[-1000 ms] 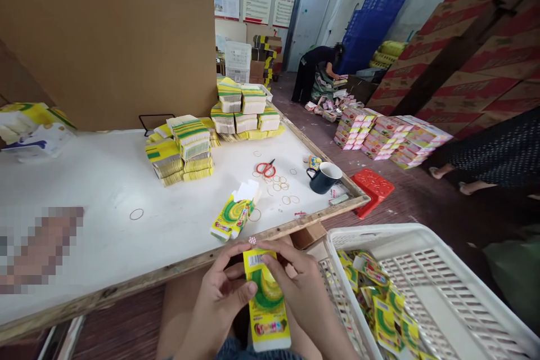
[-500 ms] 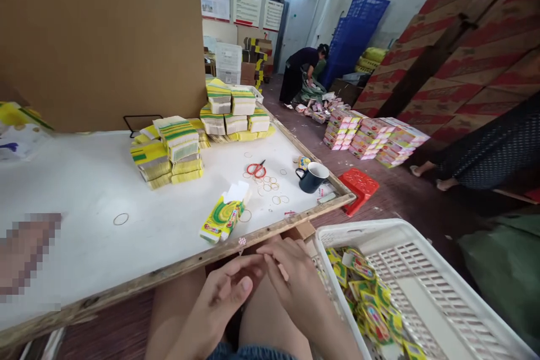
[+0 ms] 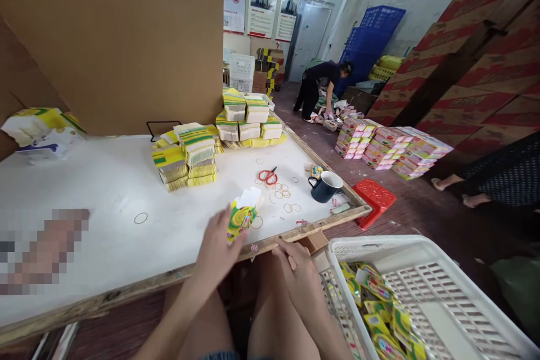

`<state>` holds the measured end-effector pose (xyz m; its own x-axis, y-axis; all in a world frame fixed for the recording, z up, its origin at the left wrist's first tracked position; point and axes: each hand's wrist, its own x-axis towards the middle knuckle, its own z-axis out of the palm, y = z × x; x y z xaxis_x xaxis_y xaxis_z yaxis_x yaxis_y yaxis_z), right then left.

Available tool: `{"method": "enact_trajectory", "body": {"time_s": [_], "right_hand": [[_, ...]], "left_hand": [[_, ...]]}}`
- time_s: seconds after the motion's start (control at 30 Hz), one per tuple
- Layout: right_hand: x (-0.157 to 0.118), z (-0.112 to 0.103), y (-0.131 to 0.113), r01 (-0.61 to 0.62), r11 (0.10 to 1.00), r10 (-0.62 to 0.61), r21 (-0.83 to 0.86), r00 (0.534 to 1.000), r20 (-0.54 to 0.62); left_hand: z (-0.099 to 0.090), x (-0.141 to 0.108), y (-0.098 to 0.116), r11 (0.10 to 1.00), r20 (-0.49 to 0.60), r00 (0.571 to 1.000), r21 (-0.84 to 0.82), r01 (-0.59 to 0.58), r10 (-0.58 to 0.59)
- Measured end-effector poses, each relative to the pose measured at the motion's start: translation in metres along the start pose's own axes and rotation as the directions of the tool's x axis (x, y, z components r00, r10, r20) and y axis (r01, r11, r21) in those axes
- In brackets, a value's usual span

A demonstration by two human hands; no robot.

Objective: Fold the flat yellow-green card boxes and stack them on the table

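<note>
My left hand (image 3: 219, 242) is at the near side of a yellow-green printed carton (image 3: 241, 219) with raised white flaps, its fingers apart and partly over the carton's left end. Whether it grips the carton is unclear. My right hand (image 3: 297, 264) is over my lap by the table's wooden edge, fingers bent together; anything inside them is too small to make out. Beyond the carton lie red-handled scissors (image 3: 268, 176) and several rubber bands (image 3: 280, 191).
Stacked yellow-green cartons (image 3: 196, 146) stand on the white table (image 3: 101, 180). A dark mug (image 3: 325, 187) is near its right corner. A white basket (image 3: 439, 270) holds several yellow packs (image 3: 390, 315). Beyond are a red stool (image 3: 373, 197) and a bending person (image 3: 320, 84).
My left hand has moved away from my right hand, up to the carton on the table. The view has shifted, and the person in the background has changed posture.
</note>
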<state>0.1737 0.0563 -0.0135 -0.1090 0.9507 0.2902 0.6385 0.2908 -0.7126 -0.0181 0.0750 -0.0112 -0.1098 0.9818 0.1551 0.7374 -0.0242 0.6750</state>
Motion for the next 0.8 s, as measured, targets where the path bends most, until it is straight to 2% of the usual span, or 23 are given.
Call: {"method": "enact_trajectory", "body": {"time_s": [0.03, 0.1, 0.17, 0.33, 0.5, 0.63, 0.8], "right_hand": [[-0.001, 0.001, 0.002, -0.022, 0.999, 0.022, 0.026, 1.0, -0.009], [-0.002, 0.001, 0.004, -0.059, 0.995, 0.06, 0.076, 0.998, -0.019], [-0.004, 0.002, 0.004, -0.086, 0.99, 0.091, 0.116, 0.995, -0.037], [-0.005, 0.005, 0.006, -0.131, 0.963, 0.144, 0.234, 0.989, -0.041], [-0.005, 0.007, 0.005, -0.154, 0.923, 0.164, 0.354, 0.986, 0.002], [-0.006, 0.007, 0.002, -0.136, 0.927, 0.151, 0.351, 0.988, -0.016], [-0.008, 0.008, 0.001, -0.099, 0.939, 0.123, 0.331, 0.991, -0.055]], "left_hand": [[0.002, 0.017, -0.009, 0.998, -0.031, 0.999, 0.052, 0.036, -0.034], [0.007, 0.042, -0.024, 0.989, -0.028, 0.997, 0.128, 0.069, -0.066], [0.013, 0.051, -0.033, 0.982, -0.012, 0.998, 0.175, 0.068, -0.067], [0.027, 0.04, -0.032, 0.968, -0.046, 0.997, 0.241, 0.065, -0.055], [0.028, 0.045, -0.036, 0.961, -0.046, 0.994, 0.254, 0.111, -0.103], [0.027, 0.047, -0.037, 0.961, -0.066, 0.993, 0.253, 0.108, -0.094], [0.027, 0.039, -0.03, 0.976, -0.158, 0.985, 0.197, 0.095, -0.064]]}}
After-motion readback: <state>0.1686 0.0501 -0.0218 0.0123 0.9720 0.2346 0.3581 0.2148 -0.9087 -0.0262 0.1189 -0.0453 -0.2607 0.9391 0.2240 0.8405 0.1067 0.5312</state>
